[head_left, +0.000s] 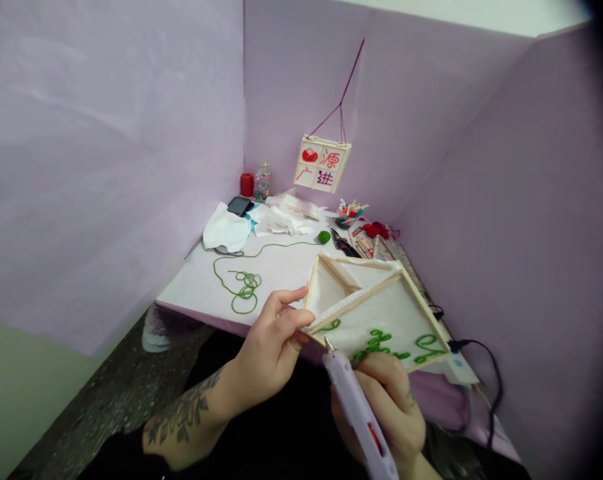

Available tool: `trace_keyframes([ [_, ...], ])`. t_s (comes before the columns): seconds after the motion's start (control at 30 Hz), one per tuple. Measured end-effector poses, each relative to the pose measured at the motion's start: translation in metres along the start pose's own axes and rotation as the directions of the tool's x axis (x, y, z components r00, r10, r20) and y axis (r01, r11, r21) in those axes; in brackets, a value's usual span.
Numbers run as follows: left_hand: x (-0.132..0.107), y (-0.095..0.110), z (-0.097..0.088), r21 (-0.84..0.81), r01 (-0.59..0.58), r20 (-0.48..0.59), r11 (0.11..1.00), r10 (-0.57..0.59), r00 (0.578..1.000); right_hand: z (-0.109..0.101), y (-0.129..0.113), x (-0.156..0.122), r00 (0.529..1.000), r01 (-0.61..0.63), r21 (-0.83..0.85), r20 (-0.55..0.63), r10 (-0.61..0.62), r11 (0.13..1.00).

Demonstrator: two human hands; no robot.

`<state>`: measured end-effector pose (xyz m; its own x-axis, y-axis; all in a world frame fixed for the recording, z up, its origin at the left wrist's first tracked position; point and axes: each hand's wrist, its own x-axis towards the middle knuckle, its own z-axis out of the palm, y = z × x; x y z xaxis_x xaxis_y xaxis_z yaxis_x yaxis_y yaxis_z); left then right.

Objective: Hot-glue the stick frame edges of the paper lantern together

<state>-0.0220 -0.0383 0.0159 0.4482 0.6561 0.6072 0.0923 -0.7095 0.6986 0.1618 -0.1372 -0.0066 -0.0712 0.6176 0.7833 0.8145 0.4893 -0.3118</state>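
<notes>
Pinching the wooden-stick lantern frame (376,303) at its near corner, the left hand (271,350) steadies its white fabric panels. The right hand (388,407) grips a pale plastic glue gun (358,413) just below the frame, nozzle touching its edge. Looped green yarn (244,287) lies left of the frame.

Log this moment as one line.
left hand: grips wooden frame corner | right hand: holds glue gun, nozzle at frame's lower edge | table: green yarn

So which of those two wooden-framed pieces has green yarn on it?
The wooden frame gripped by the left hand, with green loops on its white panel. The hanging frame at the back shows red figures instead.
</notes>
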Motion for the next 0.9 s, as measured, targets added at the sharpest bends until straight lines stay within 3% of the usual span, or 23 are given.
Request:
trace_keyframes([
  [0.13,-0.0003,0.0017,-0.0006,0.005,-0.007,-0.006,1.0,0.007,1.0,0.0034,-0.0019,0.0023,0.997,-0.005,-0.007,-0.083,0.004,1.0],
  [0.5,-0.0003,0.0067,-0.0016,0.025,0.003,-0.014,1.0,-0.003,1.0,-0.0016,-0.0048,0.0066,1.0,-0.023,0.017,0.003,0.023,1.0],
  [0.9,0.0005,0.007,0.0003,0.033,-0.017,-0.023,0.999,0.017,1.0,0.0028,-0.0026,0.0049,1.0,-0.029,-0.011,-0.007,0.029,1.0],
])
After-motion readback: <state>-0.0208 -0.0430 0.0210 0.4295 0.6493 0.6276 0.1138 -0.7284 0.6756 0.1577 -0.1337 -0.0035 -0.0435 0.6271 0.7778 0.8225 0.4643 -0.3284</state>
